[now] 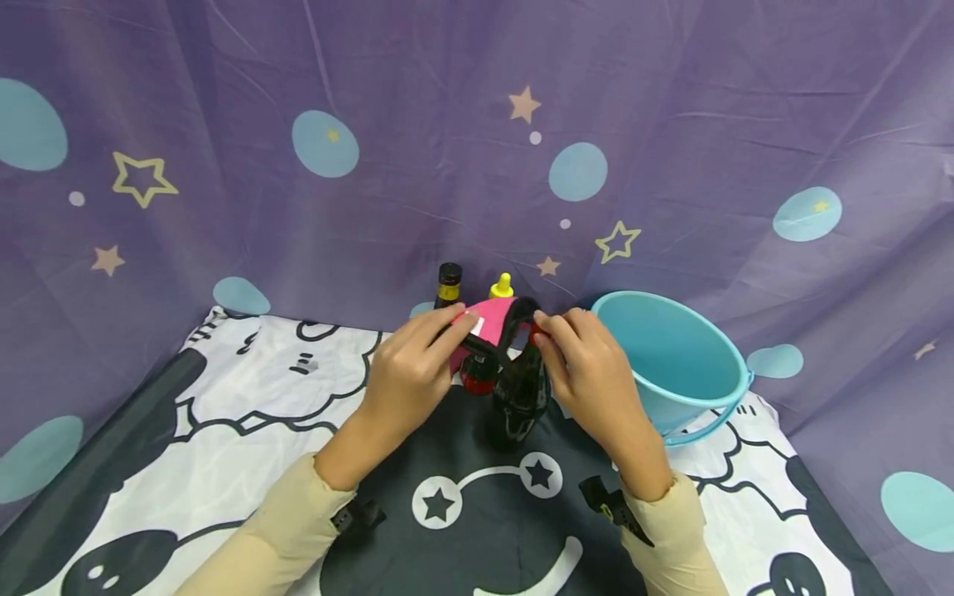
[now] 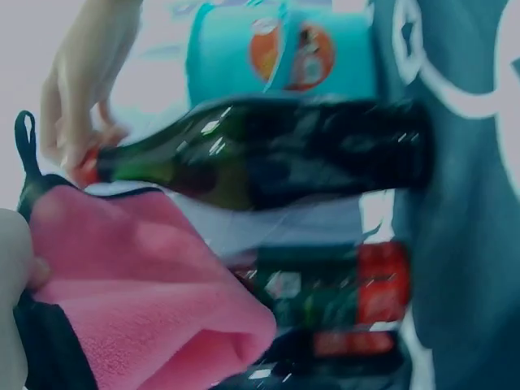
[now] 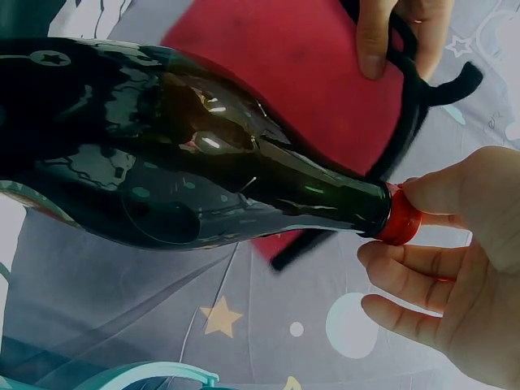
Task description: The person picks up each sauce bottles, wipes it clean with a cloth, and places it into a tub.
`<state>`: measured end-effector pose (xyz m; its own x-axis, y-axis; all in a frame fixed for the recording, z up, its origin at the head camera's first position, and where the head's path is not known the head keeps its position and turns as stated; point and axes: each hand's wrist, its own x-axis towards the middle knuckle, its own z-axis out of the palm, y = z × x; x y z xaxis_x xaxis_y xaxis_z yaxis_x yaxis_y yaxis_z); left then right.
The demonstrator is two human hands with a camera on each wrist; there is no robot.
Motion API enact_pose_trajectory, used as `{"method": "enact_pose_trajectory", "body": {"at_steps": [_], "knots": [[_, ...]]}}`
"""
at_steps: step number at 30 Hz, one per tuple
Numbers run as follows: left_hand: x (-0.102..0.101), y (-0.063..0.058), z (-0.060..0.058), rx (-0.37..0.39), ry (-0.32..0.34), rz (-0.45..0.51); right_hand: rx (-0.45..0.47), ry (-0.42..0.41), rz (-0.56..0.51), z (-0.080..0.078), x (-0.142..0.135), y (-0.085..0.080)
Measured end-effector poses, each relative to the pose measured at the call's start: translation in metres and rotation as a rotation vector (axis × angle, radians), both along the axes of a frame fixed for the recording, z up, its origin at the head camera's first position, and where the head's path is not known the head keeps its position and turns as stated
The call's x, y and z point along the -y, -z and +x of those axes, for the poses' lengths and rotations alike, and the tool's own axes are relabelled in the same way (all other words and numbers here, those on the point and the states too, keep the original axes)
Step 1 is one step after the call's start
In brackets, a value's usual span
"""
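My left hand [image 1: 410, 364] grips a pink cloth [image 2: 154, 284] by its black-trimmed edge, where a small black hanging loop sticks out. The cloth hangs beside a dark green glass bottle [image 3: 203, 154], partly behind it in the right wrist view. The bottle stands on the patterned tablecloth in the head view. With thumb and fingers my right hand [image 1: 592, 377] pinches the red cap [image 3: 402, 215] at the top of its neck. In the left wrist view a second dark bottle with a red band [image 2: 325, 280] lies close beyond the cloth.
A light blue bucket [image 1: 663, 356] with a handle stands to the right of my right hand. Behind the cloth rise a black-capped bottle [image 1: 450, 277] and a yellow nozzle top [image 1: 502, 286]. A purple curtain [image 1: 447, 99] hangs at the back.
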<state>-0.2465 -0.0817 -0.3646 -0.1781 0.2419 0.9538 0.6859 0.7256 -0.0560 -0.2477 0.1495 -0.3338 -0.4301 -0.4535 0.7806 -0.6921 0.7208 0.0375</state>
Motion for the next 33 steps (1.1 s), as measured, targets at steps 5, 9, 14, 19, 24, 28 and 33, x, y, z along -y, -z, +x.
{"method": "enact_pose_trajectory", "body": {"at_steps": [5, 9, 14, 19, 24, 28, 33], "knots": [[-0.018, 0.014, 0.001, -0.053, 0.076, -0.102, -0.005, 0.0, 0.004, 0.0, -0.003, 0.0], [-0.026, 0.022, 0.002, -0.082, 0.116, -0.17, -0.005, -0.016, -0.001, 0.001, -0.004, 0.001], [-0.028, 0.024, 0.001, -0.109, 0.117, -0.238, 0.005, -0.025, 0.007, 0.001, -0.004, 0.0], [-0.029, 0.025, 0.002, -0.097, 0.116, -0.279, 0.006, -0.023, 0.016, 0.001, -0.004, -0.001], [-0.029, 0.025, 0.002, -0.07, 0.125, -0.292, 0.011, -0.017, 0.016, 0.001, -0.004, -0.001], [-0.029, 0.025, 0.002, -0.054, 0.128, -0.304, 0.008, -0.013, 0.015, 0.001, -0.004, -0.001], [-0.028, 0.026, 0.002, -0.044, 0.137, -0.31, 0.006, -0.014, 0.014, 0.001, -0.004, -0.001]]}}
